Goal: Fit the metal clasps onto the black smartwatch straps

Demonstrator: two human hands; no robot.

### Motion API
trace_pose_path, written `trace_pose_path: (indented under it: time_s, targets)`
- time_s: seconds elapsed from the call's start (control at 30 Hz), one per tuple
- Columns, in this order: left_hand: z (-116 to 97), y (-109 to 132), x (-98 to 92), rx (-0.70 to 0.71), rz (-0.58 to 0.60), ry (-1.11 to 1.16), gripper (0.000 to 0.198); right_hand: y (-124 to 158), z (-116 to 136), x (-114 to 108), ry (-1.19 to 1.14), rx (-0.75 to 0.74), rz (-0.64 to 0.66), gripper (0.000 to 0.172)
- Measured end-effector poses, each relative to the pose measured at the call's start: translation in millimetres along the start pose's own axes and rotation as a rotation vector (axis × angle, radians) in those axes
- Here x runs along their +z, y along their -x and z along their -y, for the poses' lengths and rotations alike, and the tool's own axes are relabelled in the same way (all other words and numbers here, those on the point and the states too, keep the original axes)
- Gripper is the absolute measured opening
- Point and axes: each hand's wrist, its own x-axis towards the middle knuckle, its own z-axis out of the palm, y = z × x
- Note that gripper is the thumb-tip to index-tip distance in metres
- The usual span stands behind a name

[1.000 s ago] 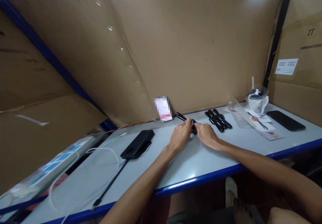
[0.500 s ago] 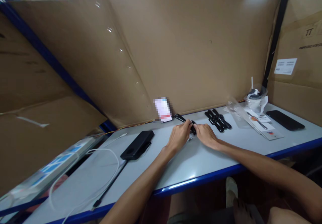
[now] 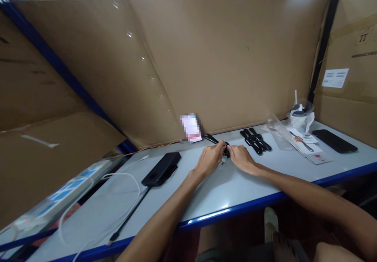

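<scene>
Pale grey flat worktop (image 3: pixel 215 195), blue near edge. Bare left hand (image 3: pixel 209 158) and bare right hand (image 3: pixel 243 160) side by side nearer far edge, fingers pinched narrow. Black rectangular block (image 3: pixel 161 167) toward left edge. Flat black rounded slab (image 3: pixel 335 140) by right edge. Cluster of glossy black slim pieces (image 3: pixel 255 140) near far edge, count unclear. 1 glossy black rounded handle (image 3: pixel 212 138) held by both hands, tip toward far edge, rest partly masked.

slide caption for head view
Left hand and right hand hold a black object; more black pieces lie on the table.
</scene>
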Motion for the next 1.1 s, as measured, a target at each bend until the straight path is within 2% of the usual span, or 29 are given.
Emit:
trace_pose_path:
  time_s: [0.17,0.27,0.5,0.6,0.7,0.8,0.9,1.0,1.1]
  targets:
    - [2.8,-0.7,0.9,0.013,-0.024,0.002,0.022,0.6,-0.1,-0.4,0.013,-0.01,-0.006,0.051]
    - [3.5,0.0,1.8,0.066,-0.055,0.014,0.022,-0.5,-1.0,0.4,0.005,-0.018,-0.014,0.051]
    - [-1.4,1.3,5.1,0.155,-0.188,0.107,0.025,-3.5,-3.3,4.3,-0.007,-0.032,-0.039,0.05]
    - [-1.5,0.4,7.4,0.134,-0.21,0.176,0.02,-3.5,-3.5,4.4,-0.012,-0.037,-0.04,0.048]
    - [0.6,-0.7,9.4,0.081,-0.267,0.25,0.025,-4.0,-3.7,3.4,-0.025,-0.039,-0.043,0.049]
    - [1.6,-1.1,8.8,0.094,-0.314,0.228,0.021,-5.2,-4.2,3.3,-0.023,-0.029,-0.045,0.049]
    - [-0.2,-0.4,7.0,0.106,-0.294,0.207,0.025,-5.7,-5.2,5.4,-0.024,-0.03,-0.035,0.05]
    - [-2.8,-0.2,6.8,0.12,-0.272,0.244,0.021,-5.8,-6.5,8.3,-0.022,-0.036,-0.039,0.049]
    - [-3.7,-0.8,8.7,0.071,-0.298,0.244,0.018,-6.8,-8.6,9.9,-0.029,-0.051,-0.05,0.049]
